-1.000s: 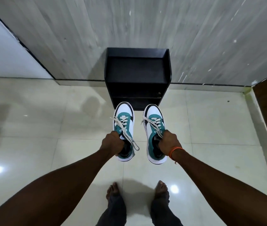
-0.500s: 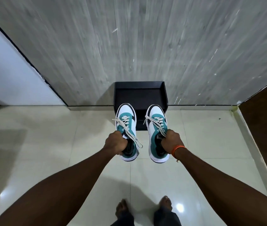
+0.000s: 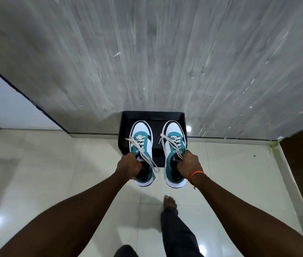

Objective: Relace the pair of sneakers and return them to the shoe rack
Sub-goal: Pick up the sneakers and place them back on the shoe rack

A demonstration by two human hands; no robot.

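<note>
Two white-and-teal sneakers are held side by side in the air, toes pointed at the grey wall (image 3: 165,52), above the top of the black shoe rack (image 3: 152,115). The left sneaker (image 3: 141,143) is gripped at its collar by the left hand (image 3: 128,166), fingers curled tight around it. The right sneaker (image 3: 173,143) is clasped likewise by the right hand (image 3: 189,166), an orange wristband (image 3: 195,175) worn just behind it. White laces (image 3: 147,156) hang loose. A bare foot (image 3: 169,202) is planted on the glossy tiled floor (image 3: 54,173).

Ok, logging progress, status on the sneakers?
Left hand grips left sneaker, right hand grips right sneaker. Both laced, held over black rack. Nothing blocking.
</note>
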